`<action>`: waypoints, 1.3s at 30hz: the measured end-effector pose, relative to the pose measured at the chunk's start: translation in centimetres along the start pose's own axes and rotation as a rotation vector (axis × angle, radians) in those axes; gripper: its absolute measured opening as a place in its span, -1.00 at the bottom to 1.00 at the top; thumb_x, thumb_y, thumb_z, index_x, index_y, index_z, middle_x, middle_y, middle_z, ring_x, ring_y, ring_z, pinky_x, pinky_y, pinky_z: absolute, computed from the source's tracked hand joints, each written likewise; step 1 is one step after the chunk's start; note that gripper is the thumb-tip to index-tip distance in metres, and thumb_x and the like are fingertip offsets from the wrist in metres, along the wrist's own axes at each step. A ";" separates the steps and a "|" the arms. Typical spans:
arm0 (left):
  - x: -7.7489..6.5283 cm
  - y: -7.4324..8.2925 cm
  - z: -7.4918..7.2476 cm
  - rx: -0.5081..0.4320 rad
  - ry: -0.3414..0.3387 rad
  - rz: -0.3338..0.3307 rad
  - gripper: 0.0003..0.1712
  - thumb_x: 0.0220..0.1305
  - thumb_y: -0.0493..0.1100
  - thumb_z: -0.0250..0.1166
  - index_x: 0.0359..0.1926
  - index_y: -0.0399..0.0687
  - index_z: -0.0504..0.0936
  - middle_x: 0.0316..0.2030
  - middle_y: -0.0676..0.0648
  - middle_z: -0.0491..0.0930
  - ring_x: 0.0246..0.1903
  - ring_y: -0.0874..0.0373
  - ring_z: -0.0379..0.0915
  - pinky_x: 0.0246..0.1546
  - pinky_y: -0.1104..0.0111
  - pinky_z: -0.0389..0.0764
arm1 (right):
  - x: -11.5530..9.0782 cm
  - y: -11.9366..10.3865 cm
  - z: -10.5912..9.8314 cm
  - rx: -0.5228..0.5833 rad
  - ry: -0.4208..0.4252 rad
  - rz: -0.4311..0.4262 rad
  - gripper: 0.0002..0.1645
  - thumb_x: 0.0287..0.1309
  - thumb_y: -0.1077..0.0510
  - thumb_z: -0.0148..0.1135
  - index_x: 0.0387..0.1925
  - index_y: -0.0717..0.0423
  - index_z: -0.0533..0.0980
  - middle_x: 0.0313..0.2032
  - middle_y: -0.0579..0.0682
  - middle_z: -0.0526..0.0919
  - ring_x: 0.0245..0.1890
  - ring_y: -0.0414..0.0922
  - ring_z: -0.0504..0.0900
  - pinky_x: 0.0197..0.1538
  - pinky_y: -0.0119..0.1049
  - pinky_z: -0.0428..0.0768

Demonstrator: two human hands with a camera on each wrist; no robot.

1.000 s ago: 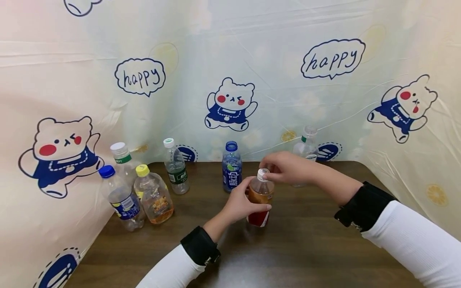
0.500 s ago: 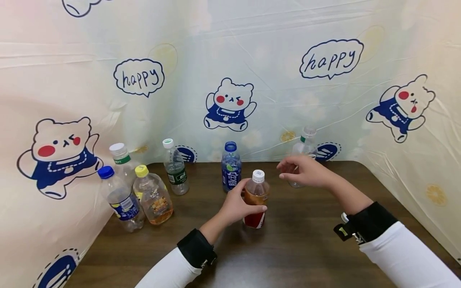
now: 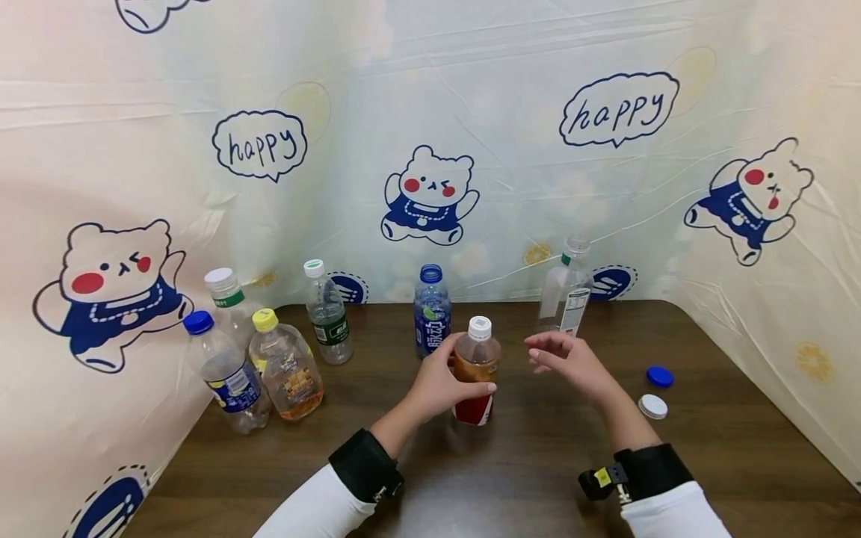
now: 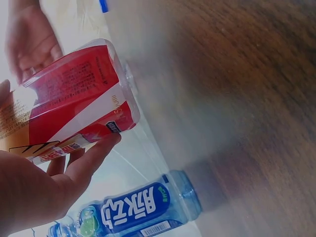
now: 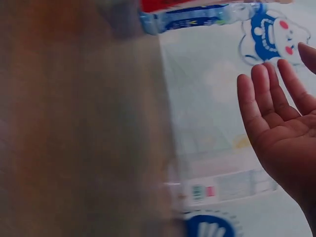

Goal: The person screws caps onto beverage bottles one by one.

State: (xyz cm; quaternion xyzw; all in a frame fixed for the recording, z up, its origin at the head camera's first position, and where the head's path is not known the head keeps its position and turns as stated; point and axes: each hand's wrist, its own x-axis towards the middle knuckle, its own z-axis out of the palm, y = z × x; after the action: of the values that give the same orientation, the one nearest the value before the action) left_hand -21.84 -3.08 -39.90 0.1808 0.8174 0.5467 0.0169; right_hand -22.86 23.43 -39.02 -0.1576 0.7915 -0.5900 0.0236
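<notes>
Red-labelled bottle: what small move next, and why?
Probably have the left hand shift the red-labelled bottle toward the yellow-capped bottle: the held bottle's white cap is on, the right hand is off it, and other capped bottles stand there.

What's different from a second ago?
The right hand let go of the bottle cap and moved right; the red bottle shifted slightly left. A loose blue lid and white lid came into view. The left hand still holds the red bottle; the blue bottle stayed put.
</notes>
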 end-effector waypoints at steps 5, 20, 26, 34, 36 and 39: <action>-0.1 0.1 0.0 0.002 0.001 0.000 -0.05 -0.07 0.09 0.58 0.34 0.16 0.32 0.12 0.01 0.50 0.09 0.00 0.44 0.03 0.03 0.54 | -0.9 1.9 1.0 0.240 0.046 0.018 -0.50 0.38 0.16 0.14 0.11 0.53 0.35 -0.12 0.00 0.63 -0.14 -0.01 0.65 -0.06 -0.20 0.65; -0.5 0.1 -0.1 0.003 0.003 -0.024 -0.04 -0.05 0.09 0.57 0.36 0.14 0.30 0.14 -0.01 0.49 0.12 -0.01 0.43 0.07 0.02 0.51 | -2.3 4.3 1.6 0.407 0.097 0.018 -0.65 0.41 0.24 0.06 0.05 0.48 0.40 -0.13 -0.02 0.64 -0.18 -0.11 0.62 -0.09 -0.25 0.65; -0.7 0.0 -0.2 -0.004 0.001 -0.025 -0.05 -0.05 0.07 0.57 0.35 0.15 0.30 0.14 0.00 0.49 0.12 0.00 0.42 0.08 0.01 0.51 | -2.6 4.6 1.6 0.414 0.098 0.042 -0.69 0.41 0.23 0.07 0.03 0.40 0.45 -0.11 0.05 0.62 -0.18 -0.12 0.62 -0.07 -0.24 0.65; -1.0 -0.3 -0.5 -0.024 0.002 -0.035 -0.05 -0.05 0.07 0.57 0.35 0.16 0.30 0.16 -0.01 0.47 0.14 -0.02 0.41 0.09 -0.02 0.50 | -2.7 4.8 1.5 0.436 0.086 0.040 -0.69 0.41 0.24 0.07 0.03 0.43 0.45 -0.11 0.06 0.63 -0.19 -0.12 0.63 -0.07 -0.24 0.65; -1.2 -0.4 -0.7 -0.030 0.001 -0.040 -0.04 -0.04 0.07 0.57 0.37 0.14 0.29 0.17 -0.02 0.46 0.15 -0.03 0.40 0.09 -0.03 0.49 | -2.7 4.9 1.5 0.438 0.083 0.045 -0.69 0.41 0.24 0.07 0.03 0.43 0.45 -0.12 0.04 0.63 -0.19 -0.13 0.63 -0.08 -0.24 0.65; -1.5 -0.5 -1.0 -0.034 0.003 -0.050 -0.01 -0.03 0.07 0.56 0.39 0.12 0.27 0.18 -0.04 0.45 0.16 -0.04 0.39 0.10 -0.03 0.49 | -2.8 4.9 1.5 0.430 0.084 0.058 -0.68 0.40 0.24 0.07 0.03 0.44 0.44 -0.13 0.01 0.64 -0.19 -0.13 0.63 -0.08 -0.24 0.65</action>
State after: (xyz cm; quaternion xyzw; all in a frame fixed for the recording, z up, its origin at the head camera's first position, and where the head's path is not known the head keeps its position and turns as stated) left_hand -20.84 -4.59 -40.20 0.1593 0.8122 0.5603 0.0327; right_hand -20.98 24.03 -44.49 -0.1014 0.6521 -0.7503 0.0403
